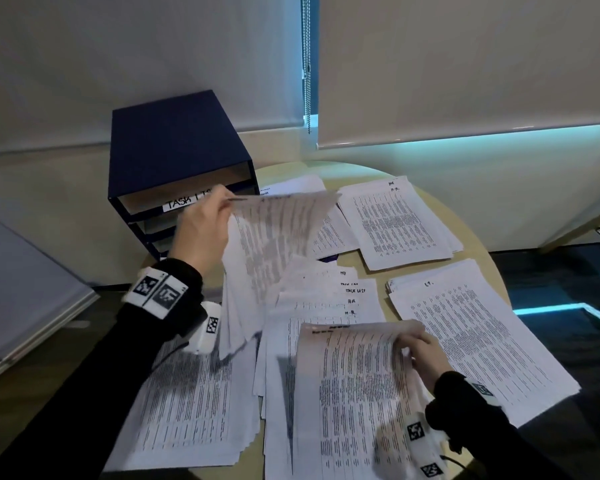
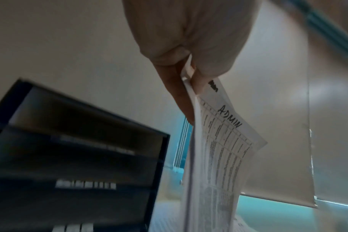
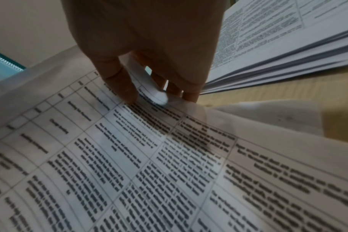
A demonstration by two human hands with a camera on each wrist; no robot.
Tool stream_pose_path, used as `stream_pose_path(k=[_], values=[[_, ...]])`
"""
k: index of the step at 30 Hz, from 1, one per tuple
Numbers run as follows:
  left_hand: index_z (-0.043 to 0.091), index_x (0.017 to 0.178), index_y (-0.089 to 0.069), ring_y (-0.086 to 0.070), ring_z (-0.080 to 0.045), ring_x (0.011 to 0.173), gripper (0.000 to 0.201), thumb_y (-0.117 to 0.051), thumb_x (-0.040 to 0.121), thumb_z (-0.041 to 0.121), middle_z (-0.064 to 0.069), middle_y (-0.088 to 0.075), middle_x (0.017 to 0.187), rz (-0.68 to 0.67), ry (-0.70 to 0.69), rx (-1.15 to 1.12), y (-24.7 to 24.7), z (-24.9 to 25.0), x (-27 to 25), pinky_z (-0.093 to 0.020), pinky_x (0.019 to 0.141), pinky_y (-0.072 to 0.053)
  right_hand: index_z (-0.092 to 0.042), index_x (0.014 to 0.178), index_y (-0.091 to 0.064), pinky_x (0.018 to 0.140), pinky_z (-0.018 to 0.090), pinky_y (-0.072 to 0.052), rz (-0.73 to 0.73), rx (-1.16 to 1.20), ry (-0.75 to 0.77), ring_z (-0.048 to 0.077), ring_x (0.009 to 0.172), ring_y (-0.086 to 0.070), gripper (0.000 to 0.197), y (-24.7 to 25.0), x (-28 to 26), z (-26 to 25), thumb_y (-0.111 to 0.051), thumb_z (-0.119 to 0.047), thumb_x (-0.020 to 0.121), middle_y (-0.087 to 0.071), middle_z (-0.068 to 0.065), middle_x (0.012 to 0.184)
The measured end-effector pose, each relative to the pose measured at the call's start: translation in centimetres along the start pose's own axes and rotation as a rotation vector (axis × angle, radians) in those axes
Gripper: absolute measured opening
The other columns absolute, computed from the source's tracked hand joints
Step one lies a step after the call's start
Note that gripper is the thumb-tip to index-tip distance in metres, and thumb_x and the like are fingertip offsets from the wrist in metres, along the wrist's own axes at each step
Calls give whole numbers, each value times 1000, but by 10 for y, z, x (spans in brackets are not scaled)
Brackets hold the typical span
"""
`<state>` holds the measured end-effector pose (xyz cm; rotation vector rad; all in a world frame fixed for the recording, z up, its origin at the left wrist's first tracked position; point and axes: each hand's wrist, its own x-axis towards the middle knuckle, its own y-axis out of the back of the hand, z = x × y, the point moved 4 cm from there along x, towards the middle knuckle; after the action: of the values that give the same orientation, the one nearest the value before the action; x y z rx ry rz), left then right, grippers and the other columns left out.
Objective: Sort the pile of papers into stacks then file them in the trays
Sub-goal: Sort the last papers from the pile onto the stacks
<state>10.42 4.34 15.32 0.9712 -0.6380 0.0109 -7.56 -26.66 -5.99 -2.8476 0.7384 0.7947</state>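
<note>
The tray unit (image 1: 181, 161) stands on the table (image 1: 478, 261) at 11 o'clock. Paper stacks lie at 1 o'clock (image 1: 399, 220), 3 o'clock (image 1: 475, 337) and 7 o'clock (image 1: 191, 410). The loose pile (image 1: 326, 306) lies in the middle.

Drawn blinds (image 1: 465, 64) (cyan glow beneath)

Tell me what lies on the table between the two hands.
In the head view, between the left hand and the right hand lies a fanned pile of sheets, its handwritten headers including "TASK LIST".
</note>
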Motion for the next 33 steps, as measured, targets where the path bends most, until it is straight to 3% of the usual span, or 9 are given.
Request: stream_pose_path(k=[4, 8, 12, 15, 18, 21, 24, 28, 33], values=[[1, 103, -60, -61, -30, 78, 14, -51, 93, 4, -17, -68, 91, 255, -14, 18, 59, 2, 22, -32, 70, -41, -1, 67, -54, 55, 27, -36, 71, 77, -7, 18, 60, -46, 24, 11, 4, -8, -42, 15, 80, -52, 6, 66], [4, 107, -58, -53, -10, 84, 20, -50, 96, 17, 1, -60, 97, 416, 186, -134, 90, -17, 34, -19, 71, -36, -5, 62, -48, 47, 23, -33, 135, 222, -6, 15, 53, -42, 23, 27, 12, -22, -39, 13, 73, -44, 4, 61], [13, 82, -46, -48, -22, 75, 16, -55, 94, 18, -3, -51, 83, 113, 289, -281, 26, -51, 23, -28, 66, -33, -17, 43, -56, 53, 23, -36, 115, 403, 4, 12, 54, -48, 48, 43, 17, -38, -33, 10, 77, -52, -2, 54], [10, 79, -51, -57, -25, 78, 20, -56, 95, 19, -9, -64, 91, -254, 389, -358, -53, -60, -19, -27, 65, -38, -14, 60, -56, 53, 27, -31, 108, 362, 10, 15, 57, -41, 15, 47, 16, -50, -47, -3, 65, -49, -1, 58], [12, 105, -65, -61, -20, 88, 17, -55, 97, 22, -9, -64, 121, -539, 476, -419, -116, -47, -69, -22, 65, -43, -9, 72, -53, 53, 28, -29, 110, 171, -37, 19, 57, -39, 9, 40, 18, -46, -57, -9, 63, -43, 4, 63], [6, 140, -45, -48, -23, 127, 49, -50, 99, 33, -11, -42, 148, -779, 532, -346, -154, -38, -98, -29, 100, -41, -8, 69, -52, 51, 27, -29, 89, -74, -98, 19, 53, -39, 13, 16, 20, -31, -54, 2, 77, -43, 7, 58], [4, 138, -48, -43, -26, 133, 49, -50, 99, 34, -14, -43, 147, -794, 523, -222, -170, -36, -106, -32, 109, -32, -5, 73, -57, 62, 38, -45, 11, -235, -112, 21, 57, -51, 18, -9, 23, -8, -47, 7, 82, -55, 13, 64], [13, 126, -50, -52, -25, 118, 37, -61, 91, 20, -7, -47, 129, -782, 387, -21, -176, -39, -116, -32, 98, -39, -22, 117, -58, 76, 30, -46, -46, -395, -66, 23, 79, -59, 35, -24, 29, 16, -43, -7, 91, -67, 12, 95], [17, 94, -54, -56, -13, 91, 16, -63, 86, 8, 2, -58, 103, -622, 384, -76, -172, -40, -115, -23, 72, -41, -16, 133, -51, 98, 40, -45, -114, -479, 19, 30, 111, -58, 42, -37, 27, 19, -45, -12, 92, -57, 4, 131]])
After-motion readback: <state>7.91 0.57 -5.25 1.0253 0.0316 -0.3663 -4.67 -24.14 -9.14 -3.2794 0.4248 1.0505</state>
